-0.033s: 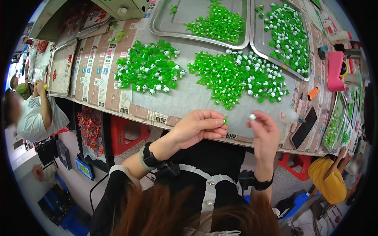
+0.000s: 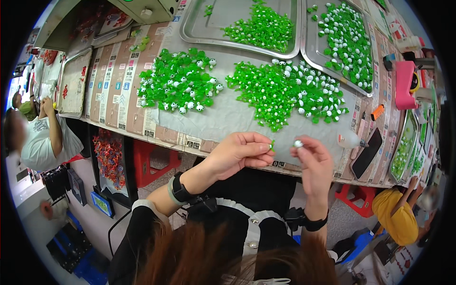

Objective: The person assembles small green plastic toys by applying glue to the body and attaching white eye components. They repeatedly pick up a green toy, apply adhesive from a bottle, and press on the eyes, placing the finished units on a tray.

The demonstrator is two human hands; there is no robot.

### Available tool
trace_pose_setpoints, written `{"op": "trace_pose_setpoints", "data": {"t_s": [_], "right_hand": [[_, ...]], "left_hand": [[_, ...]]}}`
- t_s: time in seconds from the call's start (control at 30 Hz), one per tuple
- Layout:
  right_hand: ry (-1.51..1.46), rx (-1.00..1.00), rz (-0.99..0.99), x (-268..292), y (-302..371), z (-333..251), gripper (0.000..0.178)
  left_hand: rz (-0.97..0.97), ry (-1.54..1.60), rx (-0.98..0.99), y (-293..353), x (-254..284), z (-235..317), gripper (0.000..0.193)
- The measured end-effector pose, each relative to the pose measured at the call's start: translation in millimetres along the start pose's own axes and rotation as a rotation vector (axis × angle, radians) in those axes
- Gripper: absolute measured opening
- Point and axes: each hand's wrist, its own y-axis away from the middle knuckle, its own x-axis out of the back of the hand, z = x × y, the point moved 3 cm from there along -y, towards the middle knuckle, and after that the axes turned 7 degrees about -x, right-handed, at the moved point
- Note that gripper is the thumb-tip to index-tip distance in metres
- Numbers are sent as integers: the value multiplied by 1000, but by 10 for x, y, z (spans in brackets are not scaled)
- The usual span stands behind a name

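Left hand [image 2: 240, 151]: centre, fingertips pinched shut on a green piece [image 2: 271, 145]
Right hand [image 2: 315, 164]: right of centre, fingertips closed on a white ball [image 2: 298, 143]
Top-centre tray [image 2: 204, 31]: small green bits [image 2: 263, 28]
Upper-right tray [image 2: 311, 45]: green-and-white bits [image 2: 349, 45]
Upper-left tray [image 2: 73, 95]: red bits [image 2: 84, 73]

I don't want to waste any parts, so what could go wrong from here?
The left hand pinches a small green piece and the right hand a round white piece; either might slip. The finer green pile meets the pile with white balls, so pieces could mix. The clear bottle points its tip toward the dark phone, so any leak might reach it.
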Motion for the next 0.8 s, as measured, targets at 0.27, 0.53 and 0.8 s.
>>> {"op": "trace_pose_setpoints", "data": {"t_s": [0.27, 0.53, 0.8], "right_hand": [[31, -73, -108, -174, 93, 51, 16], [37, -66, -85, -175, 89, 101, 15], [122, -15, -82, -141, 82, 140, 12]], "left_hand": [[74, -495, -258, 112, -177, 91, 16], [75, -538, -265, 123, -179, 67, 15], [70, -944, -406, 112, -203, 87, 13]]}}
